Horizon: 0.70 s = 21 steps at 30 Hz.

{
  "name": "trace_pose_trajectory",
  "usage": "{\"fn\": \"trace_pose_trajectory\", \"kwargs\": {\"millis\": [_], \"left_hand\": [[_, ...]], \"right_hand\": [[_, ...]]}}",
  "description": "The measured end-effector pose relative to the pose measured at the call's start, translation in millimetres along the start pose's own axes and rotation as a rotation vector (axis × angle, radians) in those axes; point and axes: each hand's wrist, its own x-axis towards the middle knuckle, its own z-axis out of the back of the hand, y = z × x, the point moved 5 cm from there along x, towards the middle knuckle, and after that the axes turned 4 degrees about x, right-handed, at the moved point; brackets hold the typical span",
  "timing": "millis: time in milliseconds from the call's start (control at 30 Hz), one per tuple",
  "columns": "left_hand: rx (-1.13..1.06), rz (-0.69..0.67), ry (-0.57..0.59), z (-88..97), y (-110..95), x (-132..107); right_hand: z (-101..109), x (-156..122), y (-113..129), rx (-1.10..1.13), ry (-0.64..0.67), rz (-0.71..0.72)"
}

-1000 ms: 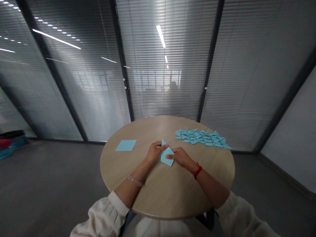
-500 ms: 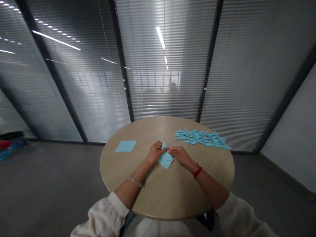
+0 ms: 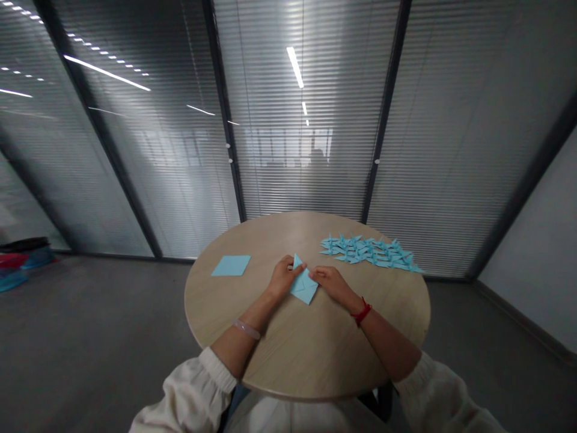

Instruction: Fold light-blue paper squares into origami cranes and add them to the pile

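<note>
Between my hands, over the middle of the round table, is a partly folded piece of light blue origami paper (image 3: 305, 290), with a pointed top and crease lines across its lower half. My left hand (image 3: 283, 276) grips its left side, thumb lying across the front. At the right edge, my right hand (image 3: 330, 279) pinches the paper between thumb and bent fingers. The fingers behind the paper are partly hidden.
A flat blue sheet (image 3: 231, 265) lies on the left of the wooden table (image 3: 279, 367). Several folded blue paper cranes (image 3: 367, 250) stand in rows at the back right. Glass panels with blinds (image 3: 297, 180) rise behind the table. Bags or bins (image 3: 27, 255) are on the floor at far left.
The paper has turned slightly, its top tip now further left and its lower part looking wider. Both hands stay on it with small finger shifts. The whole view has shifted a little.
</note>
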Motion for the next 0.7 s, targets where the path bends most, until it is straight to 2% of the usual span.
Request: {"fn": "trace_pose_trajectory", "kwargs": {"millis": [200, 400, 533, 700], "left_hand": [[0.000, -0.001, -0.016, -0.7, -0.1, -0.6], [-0.022, 0.048, -0.079, 5.1, 2.0, 2.2], [-0.065, 0.063, -0.057, 4.5, 1.4, 3.0], [-0.108, 0.080, -0.079, 5.8, -1.3, 1.3]], "right_hand": [[3.8, -1.5, 2.7, -0.113, -0.060, 0.006], [1.3, -0.6, -3.8, 0.010, -0.071, -0.044], [5.2, 1.3, -9.3, -0.012, -0.124, -0.039], [3.6, 3.1, -17.1, 0.086, -0.087, -0.074]]}}
